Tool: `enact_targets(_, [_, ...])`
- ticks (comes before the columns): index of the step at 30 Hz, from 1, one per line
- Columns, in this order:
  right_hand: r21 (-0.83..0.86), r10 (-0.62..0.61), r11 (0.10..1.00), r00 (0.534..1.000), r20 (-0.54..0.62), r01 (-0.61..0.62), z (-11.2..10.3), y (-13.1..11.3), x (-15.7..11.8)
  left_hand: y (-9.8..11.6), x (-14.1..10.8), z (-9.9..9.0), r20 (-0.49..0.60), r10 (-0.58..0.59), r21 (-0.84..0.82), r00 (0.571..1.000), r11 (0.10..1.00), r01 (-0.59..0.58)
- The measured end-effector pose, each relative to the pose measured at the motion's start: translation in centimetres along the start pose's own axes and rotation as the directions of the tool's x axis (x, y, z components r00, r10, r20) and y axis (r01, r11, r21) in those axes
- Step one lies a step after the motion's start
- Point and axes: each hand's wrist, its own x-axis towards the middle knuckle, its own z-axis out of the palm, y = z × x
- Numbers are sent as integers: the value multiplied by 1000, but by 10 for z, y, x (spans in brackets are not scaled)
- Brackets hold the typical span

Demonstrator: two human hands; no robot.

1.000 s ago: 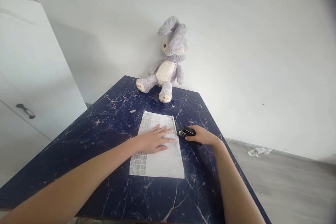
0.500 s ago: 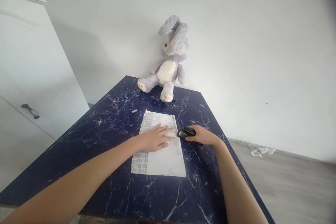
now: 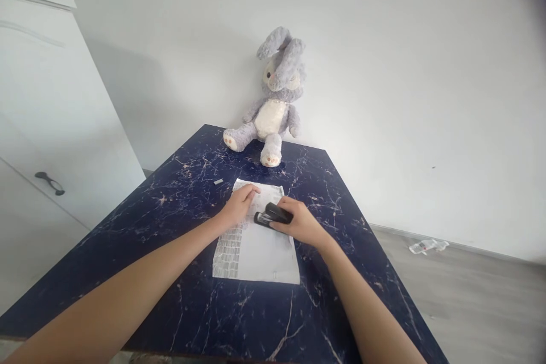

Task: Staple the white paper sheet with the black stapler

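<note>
A printed sheet of paper [image 3: 264, 256] lies on the dark blue marbled table [image 3: 187, 301]. Over its middle right part, my right hand [image 3: 298, 220] is wrapped round a black stapler [image 3: 275, 214], whose front end points left and whose jaws look apart. My left hand [image 3: 239, 205] is at the paper's upper left part, its fingers drawn together and curled; whether anything is between them is too small to tell. Left of the paper's top corner rests a small grey strip of staples [image 3: 218, 181].
A grey plush rabbit [image 3: 273, 116] sits at the table's far edge against the wall. To the left stands a white cabinet [image 3: 60, 114] with a dark handle. Clear plastic packaging [image 3: 427, 246] lies on the floor at the right.
My right hand has moved left with the stapler, from beside the paper to over it. My left hand, spread flat before, has shifted up and left and its fingers have closed.
</note>
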Motion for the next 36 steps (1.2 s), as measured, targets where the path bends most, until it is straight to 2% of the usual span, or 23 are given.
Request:
enact_targets(2, [4,-23,1000,999,-23,23,20,-9,7,-6,3,-1,-20,-8,-96,1000,995,6])
enact_targets(4, [55,-40,998,999,-3,41,29,-12,13,-12,5,-1,-38,-8,-192,999,981,0])
enact_targets(7, [296,-104,954,980,172,49,18,-4,14,-18,6,-1,-65,-53,-309,997,951,30])
enact_targets(10, [555,-177,830,917,357,-55,-2,14,10,-21,7,1,-76,-101,-407,992,911,62])
enact_targets(13, [671,-194,727,896,399,-141,-10,28,7,-18,8,1,-75,-124,-468,989,880,75])
enact_targets(16, [681,-185,720,908,375,-135,-7,28,7,-12,7,1,-81,-166,-527,983,844,99])
enact_targets(18, [598,-186,800,928,324,-48,-1,20,7,-8,7,0,-71,-193,-558,979,821,122])
enact_targets(21, [334,-186,933,973,139,130,14,3,7,-6,6,-1,-54,-220,-590,974,794,147])
enact_targets(24, [55,-208,976,975,-77,212,30,-6,8,-6,6,-3,-100,-280,-680,955,720,140])
enact_targets(26, [-206,-285,947,938,-197,245,35,-5,9,-4,7,-5,-86,-328,-763,941,629,149])
enact_targets(27, [-357,-346,899,910,-228,253,35,-3,10,-2,7,-6,-45,-342,-796,938,580,174])
enact_targets(30, [-690,-499,675,850,-169,259,32,4,12,4,7,-10,131,-343,-832,930,473,292])
enact_targets(32, [-773,-531,581,839,-122,255,29,6,12,7,6,-12,185,-326,-828,927,456,326])
enact_targets(33, [-787,-531,565,839,-117,248,28,6,13,7,7,-12,192,-313,-822,930,466,327])
enact_targets(35, [-766,-508,603,848,-153,223,25,5,13,4,7,-12,189,-297,-791,936,519,324])
enact_targets(36, [-727,-480,658,853,-205,196,24,4,13,1,8,-12,168,-308,-769,936,553,320])
